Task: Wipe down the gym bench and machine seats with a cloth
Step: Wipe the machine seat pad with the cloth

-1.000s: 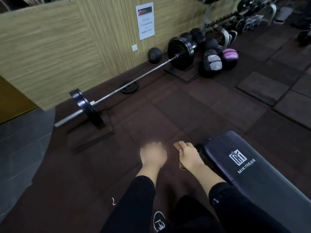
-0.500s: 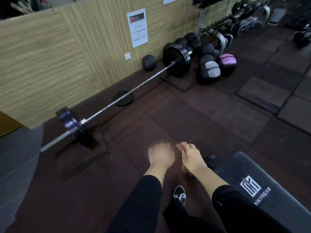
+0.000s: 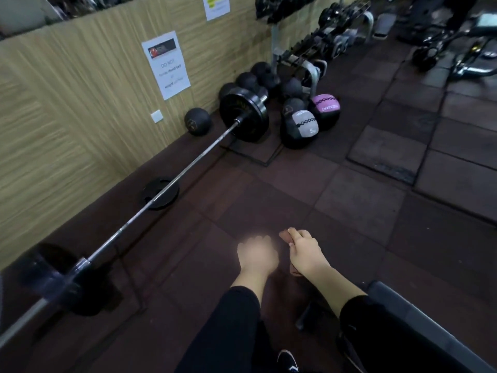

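My right hand (image 3: 305, 253) is closed around a small brown cloth (image 3: 285, 235), of which only an end shows past the fingers. My left hand (image 3: 256, 255) hovers just to its left, blurred, fingers curled, with nothing seen in it. Both hands hang over the dark rubber floor, left of the black padded gym bench (image 3: 419, 327), whose near end fills the bottom right corner. Neither hand touches the bench.
A loaded barbell (image 3: 172, 181) lies diagonally along the wooden wall, with a loose plate (image 3: 160, 193) beside it. Medicine balls (image 3: 300, 126) and a dumbbell rack (image 3: 317, 49) stand at the back. An exercise machine (image 3: 457, 49) is at the top right.
The view has swung left and forward: the bench has slid toward the bottom right corner and its logo is out of view. Both hands keep the same pose, the right still gripping the cloth.
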`<state>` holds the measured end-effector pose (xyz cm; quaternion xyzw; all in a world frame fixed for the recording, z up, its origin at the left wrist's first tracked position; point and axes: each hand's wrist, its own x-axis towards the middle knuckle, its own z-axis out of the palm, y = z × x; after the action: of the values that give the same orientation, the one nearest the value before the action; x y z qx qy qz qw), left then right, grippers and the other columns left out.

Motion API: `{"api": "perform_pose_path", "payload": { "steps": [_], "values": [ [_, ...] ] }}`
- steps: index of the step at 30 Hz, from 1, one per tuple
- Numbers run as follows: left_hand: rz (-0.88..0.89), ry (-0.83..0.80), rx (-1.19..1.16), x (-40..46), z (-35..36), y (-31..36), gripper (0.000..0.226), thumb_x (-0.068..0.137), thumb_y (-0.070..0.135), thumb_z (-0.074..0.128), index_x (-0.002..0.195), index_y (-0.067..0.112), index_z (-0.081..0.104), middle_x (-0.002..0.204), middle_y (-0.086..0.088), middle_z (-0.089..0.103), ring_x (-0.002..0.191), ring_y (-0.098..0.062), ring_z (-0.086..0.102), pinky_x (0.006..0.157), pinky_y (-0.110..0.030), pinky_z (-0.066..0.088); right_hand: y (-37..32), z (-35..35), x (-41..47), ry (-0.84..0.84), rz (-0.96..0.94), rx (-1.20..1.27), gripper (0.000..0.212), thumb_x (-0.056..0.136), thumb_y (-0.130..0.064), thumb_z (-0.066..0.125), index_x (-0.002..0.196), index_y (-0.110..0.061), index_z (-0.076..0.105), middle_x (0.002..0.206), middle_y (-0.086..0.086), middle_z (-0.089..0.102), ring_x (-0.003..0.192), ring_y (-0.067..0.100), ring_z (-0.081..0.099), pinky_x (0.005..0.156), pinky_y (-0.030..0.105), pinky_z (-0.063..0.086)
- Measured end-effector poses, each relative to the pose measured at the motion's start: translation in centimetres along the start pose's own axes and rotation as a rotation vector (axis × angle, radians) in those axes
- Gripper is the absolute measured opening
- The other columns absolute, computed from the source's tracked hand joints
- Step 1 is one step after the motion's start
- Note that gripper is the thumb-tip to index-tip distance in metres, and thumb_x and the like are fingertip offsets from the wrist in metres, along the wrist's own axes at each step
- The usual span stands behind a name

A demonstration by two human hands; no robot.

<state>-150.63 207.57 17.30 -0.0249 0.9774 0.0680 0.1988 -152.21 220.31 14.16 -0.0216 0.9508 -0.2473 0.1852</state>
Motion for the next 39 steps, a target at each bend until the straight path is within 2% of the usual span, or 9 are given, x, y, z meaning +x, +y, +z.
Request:
{"api": "perform_pose_path", "payload": {
  "steps": [9,17,22,29,33,36,39],
  "values": [
    [0.217,-0.005,0.129,16.1,-6.8,0.5,0.031,0.098,0.031,0.039,0.121,0.017,0.054,0.121,-0.003,0.06,0.112,-0.025,0.054,0.091,-0.039,0.039,-1.2,-4.3,12.7,0.104,0.236,0.044,0.047,0.096,-0.013,0.037,0.143,-0.019,0.03,0.139,0.006,0.038,0.115,0.031,0.044,0.099,0.039,0.036],
    [0.501,-0.035,0.246,25.2,-10.1,7.1,0.033,0.099,0.032,0.037,0.125,0.017,0.05,0.125,-0.003,0.057,0.116,-0.026,0.052,0.092,-0.04,0.038,1.9,-8.7,17.8,0.302,0.484,0.178,0.039,0.095,-0.013,0.038,0.134,-0.018,0.039,0.134,0.009,0.043,0.112,0.033,0.046,0.095,0.041,0.04],
    [0.691,-0.066,0.34,29.6,-10.5,15.6,0.033,0.098,0.032,0.038,0.124,0.016,0.051,0.127,-0.004,0.057,0.119,-0.027,0.051,0.093,-0.041,0.038,7.8,-12.5,19.8,0.404,0.662,0.247,0.039,0.092,-0.011,0.041,0.131,-0.016,0.042,0.13,0.01,0.045,0.11,0.037,0.047,0.094,0.044,0.041],
    [0.945,-0.144,0.467,33.4,-9.6,31.6,0.032,0.098,0.03,0.038,0.124,0.017,0.05,0.129,-0.004,0.055,0.121,-0.027,0.05,0.096,-0.043,0.036,19.1,-19.4,20.5,0.482,0.885,0.315,0.039,0.091,-0.011,0.043,0.129,-0.019,0.041,0.13,0.006,0.042,0.111,0.034,0.047,0.093,0.041,0.039],
    [1.12,-0.14,0.522,33.4,-8.7,40.9,0.034,0.099,0.033,0.038,0.127,0.017,0.048,0.13,-0.003,0.054,0.121,-0.026,0.05,0.097,-0.042,0.036,25.0,-22.9,18.3,0.55,0.99,0.343,0.041,0.089,-0.009,0.046,0.128,-0.021,0.039,0.13,0.004,0.041,0.109,0.031,0.046,0.092,0.038,0.039],
    [1.268,-0.15,0.565,32.0,-7.8,46.8,0.036,0.098,0.033,0.038,0.13,0.018,0.048,0.129,-0.003,0.055,0.119,-0.026,0.051,0.094,-0.041,0.037,28.6,-24.7,16.0,0.589,1.124,0.417,0.051,0.088,-0.01,0.051,0.135,-0.02,0.034,0.135,0.005,0.037,0.115,0.032,0.043,0.097,0.039,0.037],
    [1.409,-0.148,0.589,30.5,-6.5,52.2,0.032,0.097,0.033,0.04,0.124,0.018,0.051,0.122,-0.002,0.059,0.114,-0.026,0.055,0.088,-0.039,0.038,32.1,-25.7,13.7,0.666,1.254,0.503,0.054,0.087,-0.007,0.053,0.136,-0.022,0.036,0.137,0.005,0.038,0.117,0.033,0.043,0.099,0.04,0.036]
  ]
}}
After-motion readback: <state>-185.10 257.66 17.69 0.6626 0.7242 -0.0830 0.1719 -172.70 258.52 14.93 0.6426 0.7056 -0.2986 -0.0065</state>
